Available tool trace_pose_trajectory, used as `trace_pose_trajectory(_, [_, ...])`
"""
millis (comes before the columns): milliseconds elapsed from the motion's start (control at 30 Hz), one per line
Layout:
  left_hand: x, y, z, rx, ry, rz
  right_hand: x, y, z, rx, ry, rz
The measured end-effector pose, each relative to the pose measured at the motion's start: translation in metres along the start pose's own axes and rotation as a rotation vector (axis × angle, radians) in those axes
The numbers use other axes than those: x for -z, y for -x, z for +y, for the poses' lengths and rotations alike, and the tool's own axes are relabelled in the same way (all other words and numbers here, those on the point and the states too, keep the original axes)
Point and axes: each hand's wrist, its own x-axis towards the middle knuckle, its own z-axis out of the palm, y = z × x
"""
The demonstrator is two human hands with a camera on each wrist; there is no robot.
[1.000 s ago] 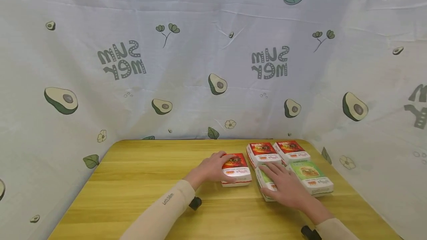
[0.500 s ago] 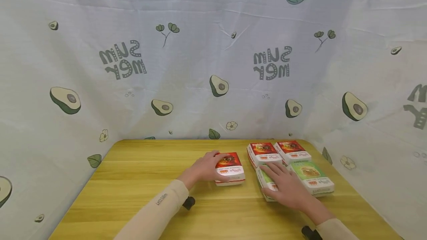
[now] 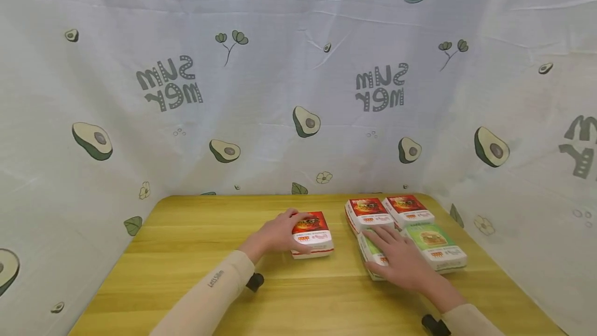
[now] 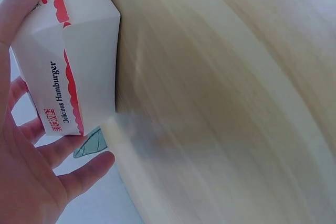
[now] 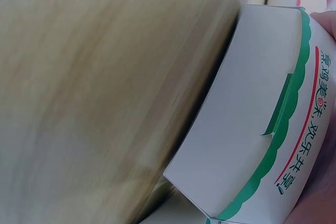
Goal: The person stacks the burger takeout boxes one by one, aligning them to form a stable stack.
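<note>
Left grip (image 3: 275, 233) — holding red box (image 3: 318, 233) | right grip (image 3: 402, 261) — wide, resting on green box (image 5: 252, 108)

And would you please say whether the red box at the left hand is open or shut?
Shut: the red box has its lid down against its white walls.

The left hand (image 3: 275, 233) has moved its red-topped box (image 3: 317, 233) leftward, farther from the other four boxes (image 3: 434, 253).

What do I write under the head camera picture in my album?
Left hand holding a red burger box; right hand resting on a green box beside three more boxes.
</note>
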Motion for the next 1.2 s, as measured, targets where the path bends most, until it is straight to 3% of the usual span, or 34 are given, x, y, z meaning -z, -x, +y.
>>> trace_pose_trajectory(367, [0.008,0.006,-0.010,0.021,0.053,-0.004,0.000,0.001,0.000,0.006,-0.025,0.014])
trace_pose_trajectory(733, [0.014,0.016,-0.018,0.042,0.047,-0.008,-0.002,0.003,0.002,0.029,-0.026,0.045])
trace_pose_trajectory(1200, [0.016,0.027,-0.032,0.040,0.076,-0.005,-0.001,0.007,-0.002,-0.012,-0.032,-0.003])
